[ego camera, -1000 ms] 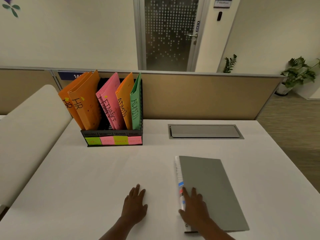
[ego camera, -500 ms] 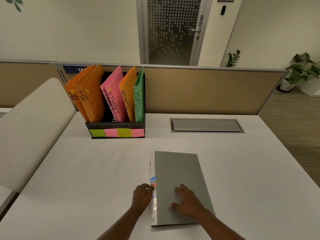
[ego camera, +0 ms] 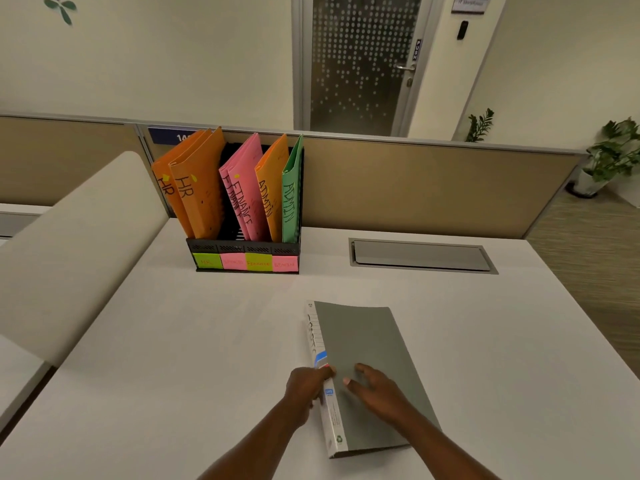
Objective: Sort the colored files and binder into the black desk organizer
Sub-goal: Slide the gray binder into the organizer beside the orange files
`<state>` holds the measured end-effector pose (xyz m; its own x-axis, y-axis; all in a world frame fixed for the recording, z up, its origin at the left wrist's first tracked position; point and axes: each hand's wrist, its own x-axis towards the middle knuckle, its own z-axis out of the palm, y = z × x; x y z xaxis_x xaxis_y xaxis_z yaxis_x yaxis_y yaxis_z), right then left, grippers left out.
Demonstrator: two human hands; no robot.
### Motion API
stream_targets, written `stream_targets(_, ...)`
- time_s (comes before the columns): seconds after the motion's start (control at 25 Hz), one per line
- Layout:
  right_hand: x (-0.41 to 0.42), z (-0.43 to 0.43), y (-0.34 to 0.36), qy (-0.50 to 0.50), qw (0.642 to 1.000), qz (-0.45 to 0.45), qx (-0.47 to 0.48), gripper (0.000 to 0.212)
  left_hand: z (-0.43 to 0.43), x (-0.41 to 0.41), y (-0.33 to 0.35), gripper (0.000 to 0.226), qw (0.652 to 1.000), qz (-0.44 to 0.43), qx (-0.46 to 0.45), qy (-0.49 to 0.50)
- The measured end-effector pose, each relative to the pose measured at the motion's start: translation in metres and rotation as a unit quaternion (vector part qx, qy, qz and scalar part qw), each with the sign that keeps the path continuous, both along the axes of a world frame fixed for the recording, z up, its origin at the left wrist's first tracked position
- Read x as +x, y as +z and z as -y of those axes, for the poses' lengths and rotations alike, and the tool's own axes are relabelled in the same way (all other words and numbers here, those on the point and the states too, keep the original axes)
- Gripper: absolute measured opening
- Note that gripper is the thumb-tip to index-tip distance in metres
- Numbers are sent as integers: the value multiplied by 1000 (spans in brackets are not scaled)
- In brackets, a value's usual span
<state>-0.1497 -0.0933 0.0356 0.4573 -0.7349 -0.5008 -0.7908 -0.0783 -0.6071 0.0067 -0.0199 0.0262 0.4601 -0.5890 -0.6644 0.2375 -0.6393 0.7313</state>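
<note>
A grey binder (ego camera: 367,348) with a white labelled spine lies on the white desk (ego camera: 173,358) in front of me. My left hand (ego camera: 306,386) grips its spine edge, fingers curled around it. Resting flat on the grey cover is my right hand (ego camera: 375,386), fingers spread. At the back of the desk stands the black desk organizer (ego camera: 242,252), with green and pink sticky labels on its front. It holds two orange HR files (ego camera: 194,188), pink FINANCE files (ego camera: 244,188), an orange ADMIN file (ego camera: 272,188) and a green ADMIN file (ego camera: 292,192).
A metal cable hatch (ego camera: 420,256) is set into the desk at the back right. A beige partition (ego camera: 415,185) runs behind the desk. A pale curved divider (ego camera: 69,244) borders the left side. Potted plants (ego camera: 609,154) stand on the floor at the far right.
The binder has slid left toward the desk's middle. My left hand left the bare desk and took hold of the binder's spine; my right hand shifted onto the cover.
</note>
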Motion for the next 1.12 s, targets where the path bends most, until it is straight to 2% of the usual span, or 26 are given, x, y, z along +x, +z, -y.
stream_targets(0.12, 5, 20, 30, -72, 995, 73, 2, 64, 3, 2, 27, 32, 995, 57, -81, 12)
stream_targets(0.28, 29, 46, 72, -125, 977, 161, 66, 60, 5, 4, 71, 33, 976, 144, -154, 49)
stream_targets(0.6, 128, 78, 143, -114, 962, 209, 130, 71, -12, 53, 126, 33, 922, 309, -231, 39)
stream_targets(0.84, 227, 87, 185, -94, 949, 227, 196, 85, -42, 105, 155, 46, 886, 388, -232, 103)
stream_targets(1.12, 332, 77, 223, -13, 943, 228, 244, 97, -76, 173, 168, 47, 846, 449, -253, 134)
